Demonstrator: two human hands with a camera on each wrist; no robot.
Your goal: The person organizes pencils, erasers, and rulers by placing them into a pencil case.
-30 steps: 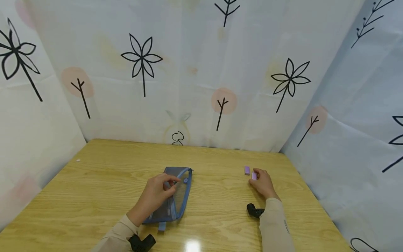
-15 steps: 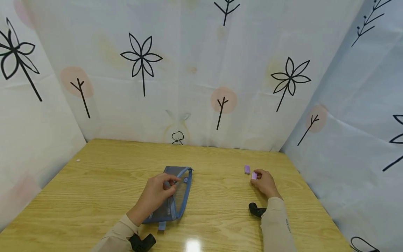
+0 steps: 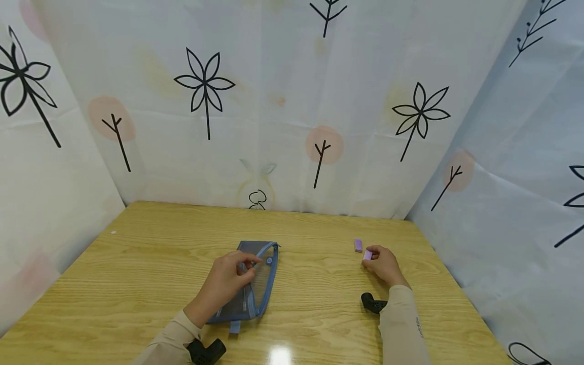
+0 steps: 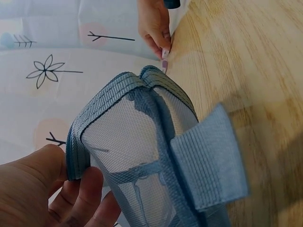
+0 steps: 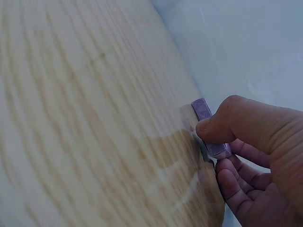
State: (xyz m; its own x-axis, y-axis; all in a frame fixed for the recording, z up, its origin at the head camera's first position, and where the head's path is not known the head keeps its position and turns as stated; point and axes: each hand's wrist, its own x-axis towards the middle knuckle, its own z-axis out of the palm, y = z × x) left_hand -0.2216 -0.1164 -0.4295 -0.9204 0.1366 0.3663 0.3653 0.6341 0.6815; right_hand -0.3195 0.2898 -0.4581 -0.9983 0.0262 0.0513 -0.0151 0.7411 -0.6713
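Note:
My left hand (image 3: 223, 281) pinches the edge of a blue-grey mesh zip pouch (image 3: 262, 289), thumb on one side and fingers on the other in the left wrist view. The pouch (image 4: 128, 137) stands with its zipped rim towards the hand, and a fabric tab (image 4: 210, 161) sticks out at its side. My right hand (image 3: 385, 266) pinches a small light-purple block (image 3: 367, 255) between thumb and fingers, at the tabletop. A second small purple block (image 3: 358, 246) lies just left of it. In the right wrist view the thumb partly hides the purple pieces.
The wood-grain table (image 3: 315, 304) ends at pale printed fabric walls (image 3: 292, 101) at the back and sides. A tiny white scrap (image 3: 113, 232) lies near the left edge. Black wrist devices (image 3: 207, 351) are worn below both hands.
My right hand has shifted slightly to the right, still around the light-purple block. The left hand and the pouch have stayed put.

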